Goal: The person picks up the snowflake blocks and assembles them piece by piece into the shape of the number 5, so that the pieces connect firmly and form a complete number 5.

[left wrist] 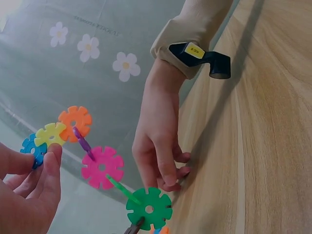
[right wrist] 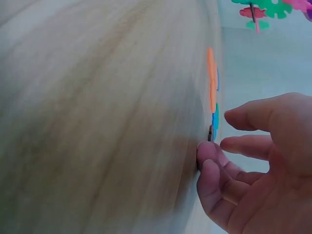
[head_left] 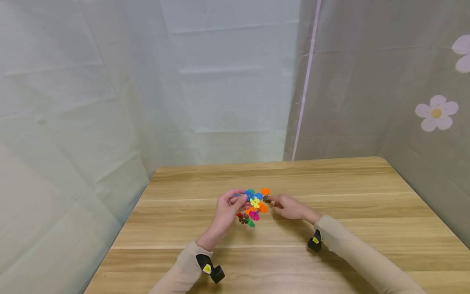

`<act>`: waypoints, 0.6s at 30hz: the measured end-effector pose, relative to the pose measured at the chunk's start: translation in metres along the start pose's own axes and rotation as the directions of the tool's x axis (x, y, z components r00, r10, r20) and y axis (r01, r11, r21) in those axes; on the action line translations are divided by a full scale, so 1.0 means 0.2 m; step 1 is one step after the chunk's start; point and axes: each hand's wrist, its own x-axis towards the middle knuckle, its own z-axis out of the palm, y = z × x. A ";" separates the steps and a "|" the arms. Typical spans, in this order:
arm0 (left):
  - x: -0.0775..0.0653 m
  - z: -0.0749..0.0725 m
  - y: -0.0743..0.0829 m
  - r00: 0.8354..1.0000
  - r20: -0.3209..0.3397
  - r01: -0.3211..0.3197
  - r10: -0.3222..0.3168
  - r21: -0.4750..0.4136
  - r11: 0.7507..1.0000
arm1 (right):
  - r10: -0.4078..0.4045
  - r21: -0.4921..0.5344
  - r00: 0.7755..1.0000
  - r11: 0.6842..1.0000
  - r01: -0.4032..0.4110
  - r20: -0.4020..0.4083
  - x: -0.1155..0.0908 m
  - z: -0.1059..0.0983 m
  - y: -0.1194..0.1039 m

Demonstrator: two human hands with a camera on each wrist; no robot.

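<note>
My left hand holds up a joined chain of notched plastic discs, its thumb and fingers pinching a blue disc. Linked on from there are a yellow disc, an orange disc, a magenta disc and a green disc, with more hanging below. On the table, my right hand reaches a brown disc with a fingertip. Its thumb stands apart from that disc in the right wrist view.
Flat on the table beyond the brown disc lies a loose orange disc, with blue and green ones close by. Fabric curtains rise behind the table and at both sides. A black camera mount sits at the right wrist.
</note>
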 end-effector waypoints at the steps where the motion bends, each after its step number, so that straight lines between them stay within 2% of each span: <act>1: 0.00 0.00 0.00 1.000 0.001 -0.001 0.001 0.000 1.000 | -0.003 -0.010 1.000 1.000 0.003 0.002 0.00 0.00 0.00; 8: 0.00 0.00 0.00 1.000 0.013 0.009 -0.009 -0.005 1.000 | 0.028 -0.014 0.999 1.000 -0.028 0.021 -0.02 -0.01 -0.03; 12: -0.01 0.01 0.01 1.000 0.019 0.014 -0.013 -0.026 1.000 | -0.017 -0.032 1.000 0.999 0.016 -0.005 -0.04 -0.01 -0.05; 18: -0.01 0.00 0.02 0.999 0.016 0.036 -0.035 -0.054 0.998 | 0.027 -0.111 0.999 0.993 -0.030 -0.032 -0.05 -0.02 -0.09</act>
